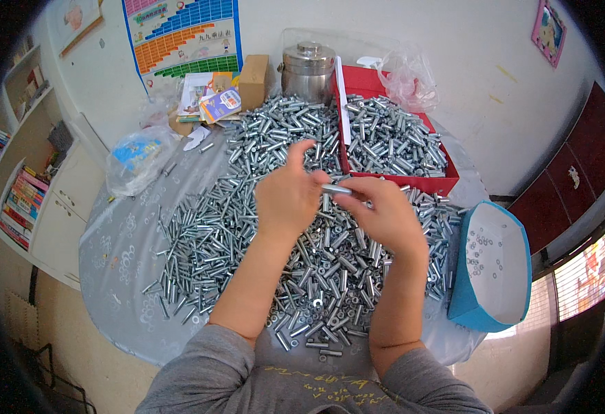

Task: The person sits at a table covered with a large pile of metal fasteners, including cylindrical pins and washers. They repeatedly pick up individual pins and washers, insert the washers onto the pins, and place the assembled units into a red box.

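A slim silvery metal anchor bolt (335, 189) is held level between my hands, above a wide heap of loose metal parts (213, 228). My right hand (390, 214) pinches its right end between thumb and fingers. At the other end, my left hand (287, 196) has its thumb against the tip. The left index finger points up, away from the piece, and the other left fingers are curled, mostly hidden from view. Cylindrical sleeves, bolts, nuts and washers make up the heap, which spreads around and beneath both forearms.
A red box (440, 185) full of similar metal parts stands at the back right. The blue bin (490, 314) at the right edge contains small rings. Behind the heap are a steel canister (308, 72) and a cardboard box (253, 81); a plastic bag (137, 159) lies left.
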Tool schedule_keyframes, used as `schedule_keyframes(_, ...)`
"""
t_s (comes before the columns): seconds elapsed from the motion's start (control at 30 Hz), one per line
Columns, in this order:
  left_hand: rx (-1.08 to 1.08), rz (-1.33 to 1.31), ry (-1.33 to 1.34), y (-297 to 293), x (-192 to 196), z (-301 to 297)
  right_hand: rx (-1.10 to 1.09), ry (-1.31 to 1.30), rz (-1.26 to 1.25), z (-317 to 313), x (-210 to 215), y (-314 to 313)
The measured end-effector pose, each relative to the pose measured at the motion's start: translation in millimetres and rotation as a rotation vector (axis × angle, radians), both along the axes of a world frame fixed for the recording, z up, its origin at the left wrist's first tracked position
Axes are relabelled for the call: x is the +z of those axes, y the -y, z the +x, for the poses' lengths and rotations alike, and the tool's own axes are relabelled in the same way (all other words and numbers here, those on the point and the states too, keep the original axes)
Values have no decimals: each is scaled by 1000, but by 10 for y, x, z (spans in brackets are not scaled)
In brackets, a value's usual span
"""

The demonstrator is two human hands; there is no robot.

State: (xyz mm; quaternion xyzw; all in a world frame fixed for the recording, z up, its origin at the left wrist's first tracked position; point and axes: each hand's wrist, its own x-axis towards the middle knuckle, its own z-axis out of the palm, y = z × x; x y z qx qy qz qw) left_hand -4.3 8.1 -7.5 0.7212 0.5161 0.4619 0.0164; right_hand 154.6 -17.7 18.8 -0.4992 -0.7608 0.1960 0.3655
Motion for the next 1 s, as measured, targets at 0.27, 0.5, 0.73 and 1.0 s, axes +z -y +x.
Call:
schedule_keyframes(0.27, 405, -48, -59, -129, -48, -224, -700, -162, 359, 763, -148, -144)
schedule_keyframes(0.5, 136, -64, 21, -41, 25, -71, -610, 67, 123, 860, -360, -724)
schedule_keyframes(0.73, 75, -52, 69, -1, 70, -80, -499, 642, -171, 545, -818, -1533)
schedule_keyframes(1.0, 51, -49, 85, 26, 107, -110, -297, 810, -364, 640, -704, -1752)
